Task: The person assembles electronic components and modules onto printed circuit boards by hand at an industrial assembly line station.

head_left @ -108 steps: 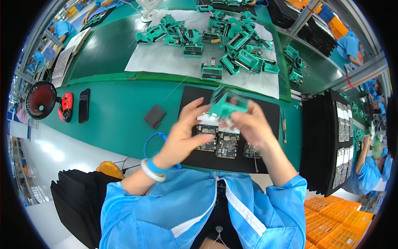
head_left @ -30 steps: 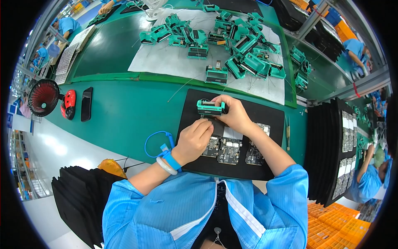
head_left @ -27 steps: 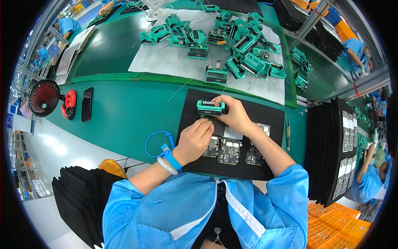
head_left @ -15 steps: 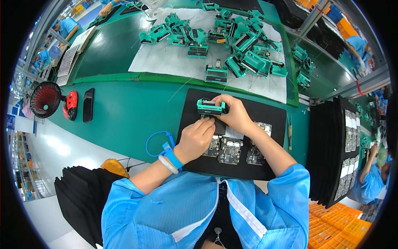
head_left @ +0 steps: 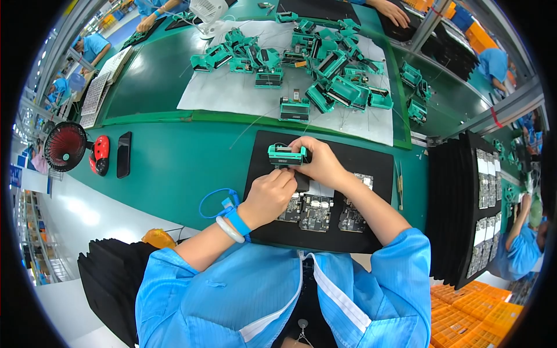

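Note:
My right hand (head_left: 320, 163) grips a green and black plastic housing (head_left: 284, 155) by its right end, above a black foam mat (head_left: 374, 168). Just under the housing, the fingers of my left hand (head_left: 268, 194) are pinched together; what lies between their tips is hidden. A dark block (head_left: 302, 182) sits beside those fingertips, partly covered by my hands. Several circuit boards with pale connectors, among them one middle board (head_left: 316, 213), lie on the mat below my hands. A blue wrist strap (head_left: 237, 221) with a coiled cord circles my left wrist.
Many similar green housings (head_left: 348, 90) with thin wires lie piled on a white sheet (head_left: 200, 95) beyond the mat. A phone (head_left: 123, 155) and a small fan (head_left: 65, 146) are at the left. Stacked black boards (head_left: 455, 203) stand at the right. A co-worker's hand (head_left: 393, 11) rests at the far edge.
The view has shifted slightly, and a co-worker's hand now shows at the far edge. My right hand keeps hold of the housing; my left fingertips sit a little closer beneath it.

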The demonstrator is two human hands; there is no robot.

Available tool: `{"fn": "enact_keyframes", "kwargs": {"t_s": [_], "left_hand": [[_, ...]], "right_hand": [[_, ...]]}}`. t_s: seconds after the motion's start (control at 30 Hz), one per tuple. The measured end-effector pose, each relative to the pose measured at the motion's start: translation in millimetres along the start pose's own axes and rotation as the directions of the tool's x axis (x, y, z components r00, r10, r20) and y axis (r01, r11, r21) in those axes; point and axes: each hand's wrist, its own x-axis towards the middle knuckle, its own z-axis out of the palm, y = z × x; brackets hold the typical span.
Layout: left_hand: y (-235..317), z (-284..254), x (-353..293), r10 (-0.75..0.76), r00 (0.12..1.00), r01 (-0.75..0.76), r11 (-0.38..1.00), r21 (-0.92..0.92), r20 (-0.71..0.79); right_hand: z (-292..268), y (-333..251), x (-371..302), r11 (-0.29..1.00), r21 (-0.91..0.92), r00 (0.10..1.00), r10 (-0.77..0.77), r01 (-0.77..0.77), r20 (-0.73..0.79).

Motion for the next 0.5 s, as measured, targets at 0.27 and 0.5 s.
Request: {"fn": "enact_keyframes", "kwargs": {"t_s": [0.27, 0.5], "left_hand": [[-0.2, 1.4, 0.3, -0.003, 0.999, 0.002, 1.0, -0.013, -0.05], [1.5, -33.6, 16.8, -0.241, 0.923, 0.133, 0.93, -0.342, -0.299]], "right_hand": [[-29.6, -7.5, 60.4, 0.732, -0.641, 0.897, -0.416, 0.232, -0.15], [-52.0, -30.5, 80.7, 0.974, -0.207, 0.945, -0.15, 0.091, -0.291]]}}
